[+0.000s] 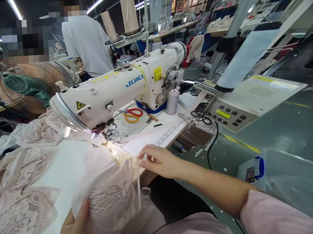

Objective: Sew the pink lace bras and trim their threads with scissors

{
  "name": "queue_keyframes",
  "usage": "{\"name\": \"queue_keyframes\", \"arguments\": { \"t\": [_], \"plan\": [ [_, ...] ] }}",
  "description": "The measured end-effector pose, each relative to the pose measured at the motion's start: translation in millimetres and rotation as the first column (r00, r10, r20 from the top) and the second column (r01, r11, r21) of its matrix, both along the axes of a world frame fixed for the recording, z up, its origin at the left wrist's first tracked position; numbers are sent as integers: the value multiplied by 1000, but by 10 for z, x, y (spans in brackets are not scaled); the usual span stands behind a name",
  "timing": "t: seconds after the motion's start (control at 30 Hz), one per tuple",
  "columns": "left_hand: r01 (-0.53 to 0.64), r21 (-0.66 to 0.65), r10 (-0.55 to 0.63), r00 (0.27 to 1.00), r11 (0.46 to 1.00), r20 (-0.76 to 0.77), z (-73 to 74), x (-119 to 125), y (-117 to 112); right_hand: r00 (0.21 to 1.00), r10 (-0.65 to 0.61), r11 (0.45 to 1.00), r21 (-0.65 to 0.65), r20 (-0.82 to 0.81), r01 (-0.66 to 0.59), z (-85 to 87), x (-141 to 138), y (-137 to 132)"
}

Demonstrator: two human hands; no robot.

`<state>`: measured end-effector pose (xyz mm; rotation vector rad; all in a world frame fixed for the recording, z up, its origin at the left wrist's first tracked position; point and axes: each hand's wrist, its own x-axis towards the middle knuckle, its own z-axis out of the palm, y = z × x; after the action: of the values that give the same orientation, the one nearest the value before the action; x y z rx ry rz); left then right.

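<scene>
A pale pink lace bra is held up in front of the sewing machine, over the table's near edge. My left hand grips a lace cup from the lower left, thumb on the near face and the other fingers mostly hidden. At the bra's upper right edge, my right hand is closed with thumb and forefinger pinched by a narrow strip that hangs down. Under the lit needle area, the presser foot stands just beyond the fabric.
More lace bras lie along the left of the table. Scissors and a grey thread cone rest beside the machine. A control panel juts out at the right, above a clear plastic bin. A fan stands behind.
</scene>
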<state>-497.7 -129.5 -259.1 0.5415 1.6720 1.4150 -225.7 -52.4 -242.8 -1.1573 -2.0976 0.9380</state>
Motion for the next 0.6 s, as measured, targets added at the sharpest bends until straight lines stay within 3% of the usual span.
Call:
{"name": "queue_keyframes", "arguments": {
  "t": [0.07, 0.17, 0.23, 0.3, 0.47, 0.6],
  "plan": [
    [25, -29, -24, 999, 999, 37, 19, 141, -84, 997, -5, 997, -74, -74, 0, 12, -127, 149],
    [98, -42, -95, 993, 994, 73, 61, 270, -145, 959, 232, 930, -252, -164, -268, -98, -361, 265],
    [150, -70, -150, 989, 986, 4, 71, 255, -144, 914, 309, 861, -330, -264, -387, -176, -456, 297],
    [186, -132, -203, 970, 974, -132, 59, 181, -114, 885, 310, 826, -363, -348, -432, -222, -482, 318],
    [298, -282, -401, 794, 912, -457, -9, 61, 53, 883, 345, 845, -305, -318, -440, -225, -432, 362],
    [454, -337, -566, 665, 825, -488, -35, 123, 180, 902, 374, 873, -244, -217, -421, -193, -434, 364]
  ]
}}
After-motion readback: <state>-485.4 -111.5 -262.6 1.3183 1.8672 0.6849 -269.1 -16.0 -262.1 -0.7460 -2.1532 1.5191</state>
